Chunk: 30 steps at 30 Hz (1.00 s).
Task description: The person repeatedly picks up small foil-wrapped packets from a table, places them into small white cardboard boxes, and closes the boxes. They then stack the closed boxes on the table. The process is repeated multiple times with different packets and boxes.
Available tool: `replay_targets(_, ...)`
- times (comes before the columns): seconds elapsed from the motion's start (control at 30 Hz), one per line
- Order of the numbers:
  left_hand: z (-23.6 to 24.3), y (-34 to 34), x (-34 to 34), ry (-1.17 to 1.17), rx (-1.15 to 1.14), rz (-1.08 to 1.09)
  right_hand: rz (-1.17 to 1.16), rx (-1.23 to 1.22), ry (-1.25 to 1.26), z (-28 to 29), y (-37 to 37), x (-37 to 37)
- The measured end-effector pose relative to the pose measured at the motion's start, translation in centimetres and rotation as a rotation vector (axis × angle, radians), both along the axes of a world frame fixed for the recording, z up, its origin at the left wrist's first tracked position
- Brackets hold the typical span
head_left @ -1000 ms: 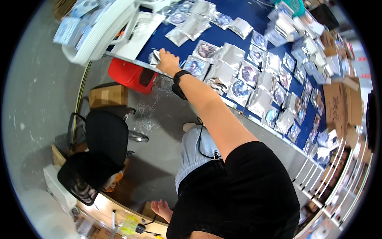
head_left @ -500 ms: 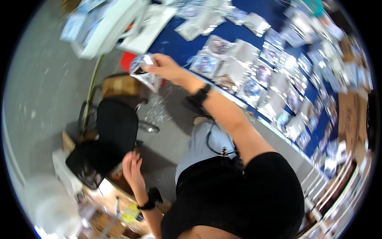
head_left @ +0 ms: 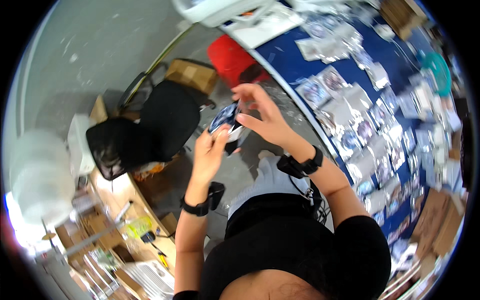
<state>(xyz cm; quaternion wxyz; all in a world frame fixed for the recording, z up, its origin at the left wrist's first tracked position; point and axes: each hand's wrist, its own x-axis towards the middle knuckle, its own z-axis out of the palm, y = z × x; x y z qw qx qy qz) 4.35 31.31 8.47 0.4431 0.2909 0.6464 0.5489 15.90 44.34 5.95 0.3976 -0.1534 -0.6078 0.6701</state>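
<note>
While the left hand [head_left: 209, 152] held a small shiny packet [head_left: 223, 118], the right hand [head_left: 267, 120] met its edge

The packet, dark blue and white on its visible face, was above the grey floor [head_left: 212, 231], in front of the person's body and well apart from the blue table [head_left: 277, 57]. The left hand was closed on its lower part, thumb lying across the front. The right hand curved around its right side with fingers partly spread and thumb at the edge; blur made it impossible to tell whether that hand gripped it. Each wrist wore a black strapped device.

To the right, silver pouches [head_left: 361, 97] and printed packets [head_left: 313, 91] lay close together across the table. Beyond the hands were a red plastic object [head_left: 227, 57] and a cardboard box [head_left: 191, 75]. A black chair [head_left: 170, 115] stood to the left, near a wooden desk [head_left: 112, 192].
</note>
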Motion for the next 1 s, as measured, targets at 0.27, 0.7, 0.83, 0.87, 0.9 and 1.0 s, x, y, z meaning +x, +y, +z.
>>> replay_targets(0.27,-3.0,-2.0,1.9,0.192,-0.162,-0.390,-0.129,0.325,-0.232,-0.9,-2.3,6.5)
replay_targets(0.7,-4.7,-0.3,12.2,0.029,-0.075,-1.077,-0.674,-0.326,-0.173,-0.3,-11.1,20.6)
replay_targets(0.83,-5.6,0.6,14.2,0.064,-0.077,-1.199,-0.772,-0.338,-0.130,-0.1,-11.9,23.0)
replay_targets(0.87,-5.5,1.1,14.6,0.099,-0.060,-1.249,-0.794,-0.280,-0.156,-0.3,-11.9,23.5)
replay_targets(0.9,-5.5,1.8,15.1,0.138,-0.038,-1.301,-0.818,-0.218,-0.181,-0.8,-11.8,24.0)
replay_targets(1.0,-6.5,2.7,16.0,-0.195,-0.280,-1.204,-0.877,0.059,-0.475,-0.2,-11.2,25.2)
